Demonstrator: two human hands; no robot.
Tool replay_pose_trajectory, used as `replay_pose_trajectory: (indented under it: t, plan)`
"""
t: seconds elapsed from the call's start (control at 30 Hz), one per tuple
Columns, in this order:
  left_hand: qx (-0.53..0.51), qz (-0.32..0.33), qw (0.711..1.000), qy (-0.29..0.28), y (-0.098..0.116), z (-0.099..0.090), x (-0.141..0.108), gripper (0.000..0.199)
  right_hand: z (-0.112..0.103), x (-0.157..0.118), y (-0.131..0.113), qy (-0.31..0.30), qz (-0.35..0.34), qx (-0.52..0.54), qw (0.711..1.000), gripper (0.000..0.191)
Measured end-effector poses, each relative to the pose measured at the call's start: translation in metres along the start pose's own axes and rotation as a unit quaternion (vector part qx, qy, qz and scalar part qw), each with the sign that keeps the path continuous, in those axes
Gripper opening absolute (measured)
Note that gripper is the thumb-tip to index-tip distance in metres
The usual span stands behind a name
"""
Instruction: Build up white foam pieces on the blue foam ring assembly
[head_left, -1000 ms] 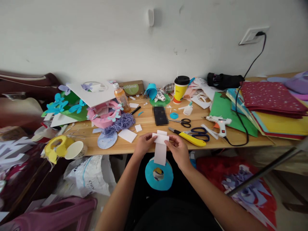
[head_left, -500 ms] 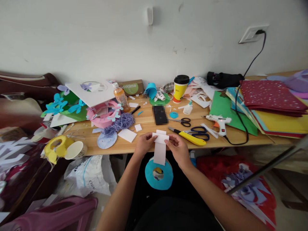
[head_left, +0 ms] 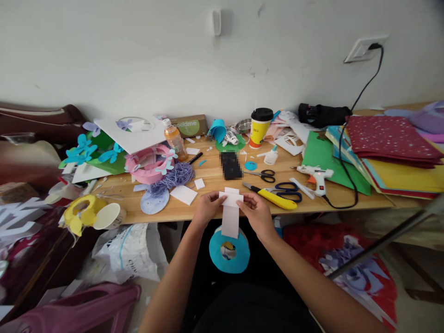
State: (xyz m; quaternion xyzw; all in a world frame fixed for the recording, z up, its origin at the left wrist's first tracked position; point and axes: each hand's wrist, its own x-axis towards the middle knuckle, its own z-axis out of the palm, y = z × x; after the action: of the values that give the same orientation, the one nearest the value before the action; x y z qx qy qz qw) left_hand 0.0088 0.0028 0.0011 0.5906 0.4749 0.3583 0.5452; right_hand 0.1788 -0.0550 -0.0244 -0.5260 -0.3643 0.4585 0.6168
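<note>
A yellow cup (head_left: 259, 133) stands near the wall (head_left: 145, 55)

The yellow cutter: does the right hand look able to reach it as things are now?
Probably yes. The yellow cutter lies close to the right hand, with nothing visible between them. But that hand is pinching the white paper strip, so it may need to let go.

So there's a small white crosspiece (head_left: 231, 199) lying sideways over a longer white strip (head_left: 230, 222) at the desk's (head_left: 180, 215) front edge, with a bright blue ring (head_left: 217, 260) hanging at the strip's lower end.
</note>
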Motion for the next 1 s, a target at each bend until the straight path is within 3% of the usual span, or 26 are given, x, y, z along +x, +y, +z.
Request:
replay_pose_trajectory:
  t: [0.4,0.63,1.0]
  plan:
    - [-0.023,-0.01,0.999,-0.039,0.0029,-0.0046,-0.0022,0.04,-0.0005,0.0034,-0.0031,-0.022,0.003,-0.052,0.998,0.044]
    - [-0.018,-0.023,0.998,-0.054,0.0038,-0.007,-0.0027,0.035,0.0012,0.0074,-0.0048,-0.036,0.022,-0.043,0.998,0.036]
    - [-0.034,-0.03,0.997,-0.068,0.0018,-0.006,0.0001,0.038,0.0,0.0082,-0.0094,-0.036,0.048,-0.028,0.998,0.04]
